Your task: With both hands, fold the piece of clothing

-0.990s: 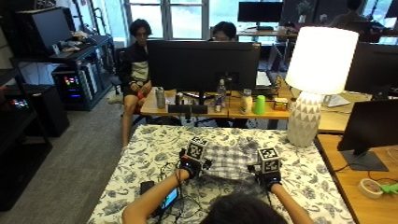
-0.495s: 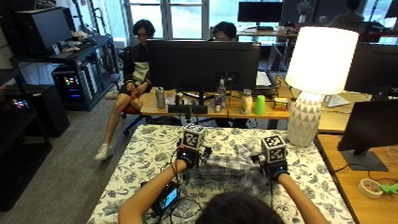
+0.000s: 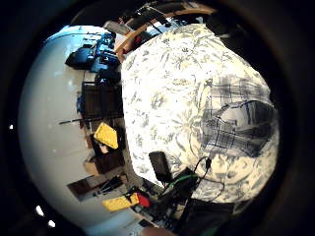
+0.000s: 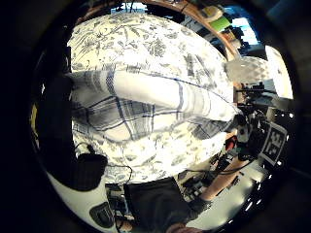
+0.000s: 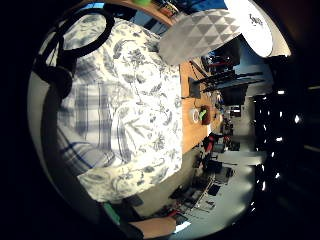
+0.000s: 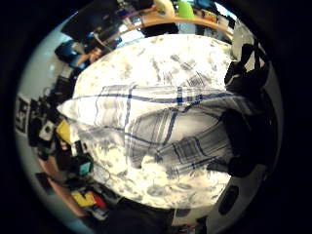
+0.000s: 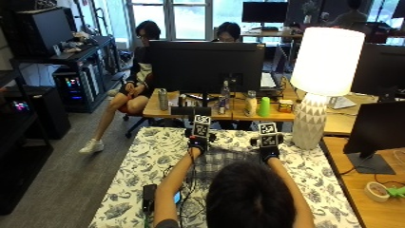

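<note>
On the floral tablecloth, the plaid shirt lies partly folded w/ its far edge lifted between both hands. Left hand and right hand each seem to pinch a corner, tho fingers are mostly hidden. Best to carry both corners level, then lay edge on edge w/o wrinkles.

both forearms reach forward side by side, the left hand and right hand level.
</note>
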